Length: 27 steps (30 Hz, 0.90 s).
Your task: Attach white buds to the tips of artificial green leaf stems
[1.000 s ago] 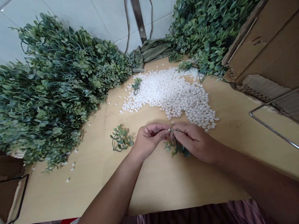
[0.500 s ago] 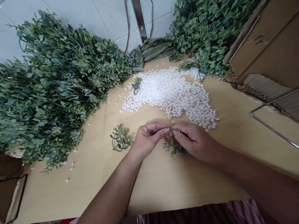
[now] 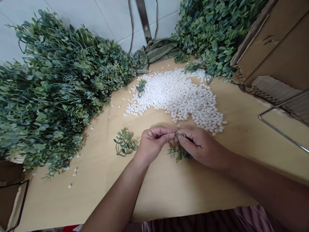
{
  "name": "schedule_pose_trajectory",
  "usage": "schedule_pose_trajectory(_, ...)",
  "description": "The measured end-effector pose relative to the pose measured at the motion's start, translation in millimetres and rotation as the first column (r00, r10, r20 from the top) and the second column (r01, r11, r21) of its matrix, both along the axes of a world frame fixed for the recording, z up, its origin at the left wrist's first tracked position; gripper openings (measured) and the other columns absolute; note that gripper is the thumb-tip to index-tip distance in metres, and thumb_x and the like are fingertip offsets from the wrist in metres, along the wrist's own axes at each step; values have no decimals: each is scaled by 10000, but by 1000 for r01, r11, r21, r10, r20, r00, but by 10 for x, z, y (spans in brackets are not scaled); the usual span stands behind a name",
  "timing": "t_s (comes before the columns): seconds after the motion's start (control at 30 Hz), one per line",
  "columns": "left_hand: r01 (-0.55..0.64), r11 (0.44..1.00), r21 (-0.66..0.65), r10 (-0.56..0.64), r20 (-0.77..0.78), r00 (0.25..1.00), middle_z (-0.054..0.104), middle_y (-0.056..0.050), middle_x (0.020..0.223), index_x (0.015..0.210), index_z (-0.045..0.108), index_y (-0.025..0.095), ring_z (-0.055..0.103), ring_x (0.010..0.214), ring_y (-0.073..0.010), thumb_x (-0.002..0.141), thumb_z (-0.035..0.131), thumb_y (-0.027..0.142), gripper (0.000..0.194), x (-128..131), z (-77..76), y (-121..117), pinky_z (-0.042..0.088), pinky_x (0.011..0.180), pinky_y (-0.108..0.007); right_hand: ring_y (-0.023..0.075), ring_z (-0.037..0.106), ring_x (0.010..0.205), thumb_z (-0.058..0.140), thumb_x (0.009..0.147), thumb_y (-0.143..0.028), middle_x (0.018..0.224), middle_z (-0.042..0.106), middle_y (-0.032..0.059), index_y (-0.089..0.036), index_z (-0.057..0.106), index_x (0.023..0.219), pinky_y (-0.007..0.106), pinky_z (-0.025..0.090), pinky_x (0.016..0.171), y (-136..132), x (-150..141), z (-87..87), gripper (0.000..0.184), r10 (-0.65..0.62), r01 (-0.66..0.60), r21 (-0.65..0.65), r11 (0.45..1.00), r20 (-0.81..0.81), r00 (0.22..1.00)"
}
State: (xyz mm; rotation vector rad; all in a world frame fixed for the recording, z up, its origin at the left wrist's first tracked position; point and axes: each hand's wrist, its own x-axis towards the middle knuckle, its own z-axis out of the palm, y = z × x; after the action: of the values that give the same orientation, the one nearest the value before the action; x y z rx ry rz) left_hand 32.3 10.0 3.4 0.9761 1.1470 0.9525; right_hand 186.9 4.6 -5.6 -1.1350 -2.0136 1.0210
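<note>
My right hand [image 3: 199,143] is closed around a sprig of artificial leaves [image 3: 179,152], whose green leaves hang below the fingers. My left hand [image 3: 154,141] meets it fingertip to fingertip, thumb and forefinger pinched together at the sprig's stem end. Whatever sits in that left pinch is too small and covered to name. Left of my hands, a second green sprig [image 3: 125,143] lies flat on the table. Beyond them spreads a heap of small white plastic pieces [image 3: 173,93], with a little sprig [image 3: 141,86] lying on its left side.
A big pile of artificial foliage [image 3: 58,87] fills the left side of the table [image 3: 193,190]. More foliage [image 3: 212,35] stands at the back right beside a cardboard box [image 3: 275,48]. A metal wire frame [image 3: 282,133] juts in at right. Dark green cloth [image 3: 161,50] lies against the tiled wall.
Almost nothing differs. Both hands keep the same place and grip, with only a very slight shift at the fingertips and the hanging leaves.
</note>
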Motion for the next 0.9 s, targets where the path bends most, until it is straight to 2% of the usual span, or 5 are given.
schedule_pose_trajectory(0.27, 27, 1000, -11, -27, -3, 1000, 639, -2, 507, 580, 692, 132, 564, 491, -94, 483, 818, 306, 235, 7, -13, 7, 493, 543, -223, 113, 393, 533, 331, 837, -217, 548, 395, -17, -194, 342, 553, 249, 277, 527, -6, -10, 28, 285, -4, 5, -22, 1000, 15, 1000)
schedule_pose_trajectory(0.5, -27, 1000, -10, 27, 28, 999, 639, 12, 521, 574, 691, 130, 558, 490, -72, 484, 815, 268, 206, 28, -20, 7, 481, 523, -191, 109, 374, 527, 358, 836, -212, 546, 378, -22, -196, 315, 554, 247, 276, 527, -12, -21, 18, 286, -19, 19, -39, 999, 16, 1000)
schedule_pose_trajectory(0.73, 28, 999, 23, -28, -1, 1000, 643, -2, 546, 578, 693, 120, 572, 505, -88, 497, 810, 262, 201, 14, -46, 41, 490, 522, -204, 112, 379, 529, 359, 826, -207, 546, 381, -20, -197, 311, 553, 249, 272, 524, -16, -19, 3, 277, -22, 23, -54, 998, 23, 999)
schedule_pose_trajectory(0.9, 28, 999, 39, -27, -39, 999, 641, -2, 560, 586, 695, 120, 574, 528, -88, 507, 803, 237, 178, 24, -46, 44, 494, 554, -206, 107, 354, 503, 351, 818, -201, 521, 352, -29, -207, 286, 549, 244, 257, 502, -23, -31, 7, 277, -37, 38, -7, 999, 43, 998)
